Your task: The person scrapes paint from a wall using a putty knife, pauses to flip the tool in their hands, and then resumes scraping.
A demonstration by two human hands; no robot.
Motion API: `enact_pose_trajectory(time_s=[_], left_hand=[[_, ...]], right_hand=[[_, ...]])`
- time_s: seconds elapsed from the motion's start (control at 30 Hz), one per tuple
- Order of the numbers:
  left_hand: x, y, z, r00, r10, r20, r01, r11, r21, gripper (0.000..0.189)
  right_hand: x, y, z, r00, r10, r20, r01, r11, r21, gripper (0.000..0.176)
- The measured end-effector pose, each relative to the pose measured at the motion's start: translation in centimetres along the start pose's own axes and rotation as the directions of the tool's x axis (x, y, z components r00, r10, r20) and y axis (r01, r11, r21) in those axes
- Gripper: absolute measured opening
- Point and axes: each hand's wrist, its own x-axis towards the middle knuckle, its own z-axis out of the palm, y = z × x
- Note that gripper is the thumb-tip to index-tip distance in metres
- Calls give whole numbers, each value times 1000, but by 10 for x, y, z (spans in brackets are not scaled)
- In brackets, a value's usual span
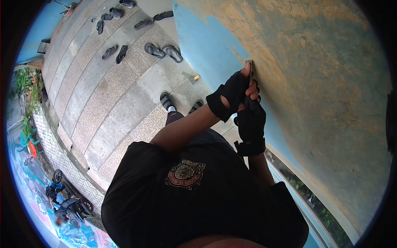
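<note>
My left hand (236,90), in a black fingerless glove, is closed around a thin flat scraper-like tool (251,70), its thumb pressed along it. The tool's upper end touches the wall (314,82), where blue paint meets a rough, patchy grey and ochre surface. My right hand (251,122), in a matching glove, is closed right below and against my left hand. It grips the lower part of the tool, which the fingers mostly hide.
Several sandals and shoes (154,50) lie on the tiled floor (124,95). A small yellow object (196,77) is near the wall. At the lower left, a person (62,206) is beside a motorcycle (84,205). Plants (29,82) grow at the left edge.
</note>
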Motion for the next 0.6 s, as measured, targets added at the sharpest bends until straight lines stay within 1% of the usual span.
enact_pose_trajectory(time_s=[0.03,0.07,0.1,0.13,0.17,0.2,0.23,0.27,0.3,0.33,0.37,0.4,0.43,0.47,0.53,0.57,0.6], left_hand=[[0,-2,-1,1000,-29,4,29,1000,-5,52],[3,1,-2,999,-53,10,53,999,-6,52],[7,6,-5,999,-48,11,48,999,-6,52],[12,11,-10,1000,-6,27,6,1000,-8,52],[11,9,-13,999,36,38,-35,999,-19,52],[9,6,-11,999,37,40,-36,999,-22,52],[8,4,-8,1000,10,13,-10,1000,-4,51],[2,-2,-4,999,-25,-24,25,1000,0,50],[1,-2,-2,997,-55,-56,56,998,10,50],[4,3,-3,998,-48,-50,49,999,17,50],[2,5,-4,997,-63,-36,62,998,-18,49],[-1,5,-5,997,-80,-20,79,995,-58,49],[-2,10,-7,995,-92,-33,90,995,-35,49],[-2,4,-7,995,-97,-35,96,994,-45,49],[-1,-1,-5,997,-78,-26,77,996,-50,50],[1,-5,-5,996,-74,-44,73,997,-11,50],[4,-1,-5,997,-72,-35,72,997,1,50]], right_hand=[[3,6,0,991,-135,-25,130,982,-139,18],[10,6,2,989,-144,-24,139,981,-138,18],[15,2,2,999,-39,3,39,999,-28,18],[14,1,2,996,76,41,-79,994,75,18],[8,5,0,995,92,44,-94,993,65,18],[8,8,1,998,56,39,-58,997,54,17],[13,9,4,999,9,32,-11,999,50,17],[8,5,2,999,14,34,-15,999,48,17],[2,-1,-1,999,43,19,-42,998,-43,15],[4,-5,-2,998,64,3,-63,989,-131,14],[5,-5,2,998,65,2,-65,989,-131,14],[6,-6,8,999,46,6,-46,997,-67,15],[4,-5,10,1000,30,8,-30,1000,-5,15],[1,-2,5,999,39,9,-39,999,-12,15],[0,-7,0,997,72,21,-71,996,-60,26],[1,-16,-7,980,191,62,-184,978,-101,26],[5,-9,-4,982,179,54,-174,980,-95,26]])
